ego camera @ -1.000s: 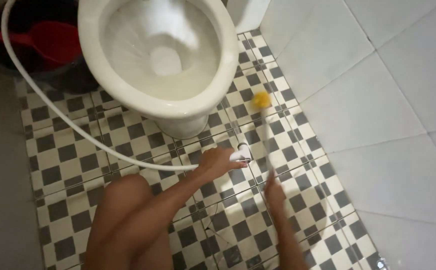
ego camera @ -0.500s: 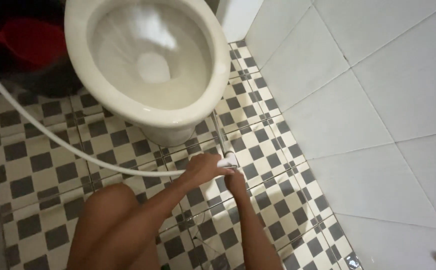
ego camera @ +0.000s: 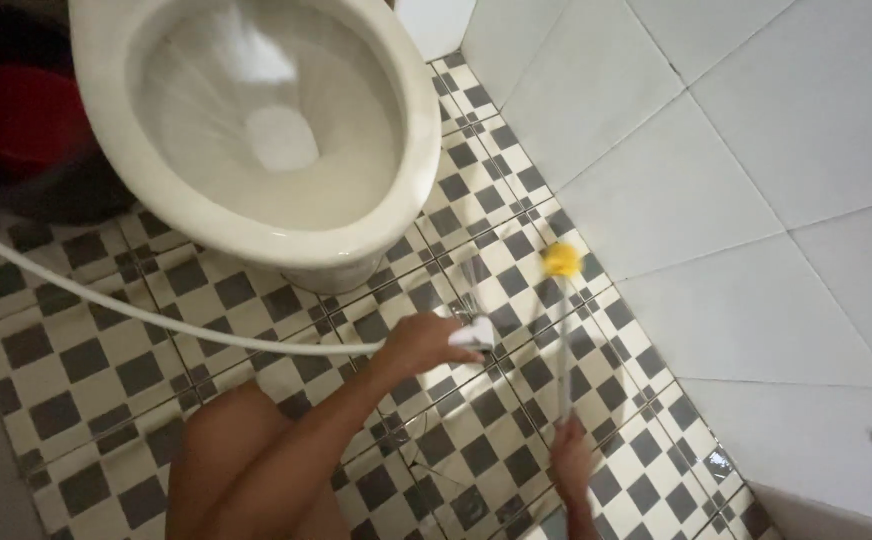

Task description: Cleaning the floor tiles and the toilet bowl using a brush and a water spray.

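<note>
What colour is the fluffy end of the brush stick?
Yellow. The brush head shows best in the head view, low on the checkered floor by the wall.

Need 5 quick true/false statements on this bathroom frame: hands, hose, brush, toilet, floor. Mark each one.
1. The left hand holds the spray head of a white hose. True.
2. The right hand is empty. False: it grips the handle of a brush with a yellow head.
3. The yellow brush head rests inside the toilet bowl. False: it sits on the floor near the base of the white wall.
4. The floor is tiled in a dark and light checkered pattern. True.
5. The toilet bowl has a closed lid. False: the bowl is open and water shows inside.
</note>
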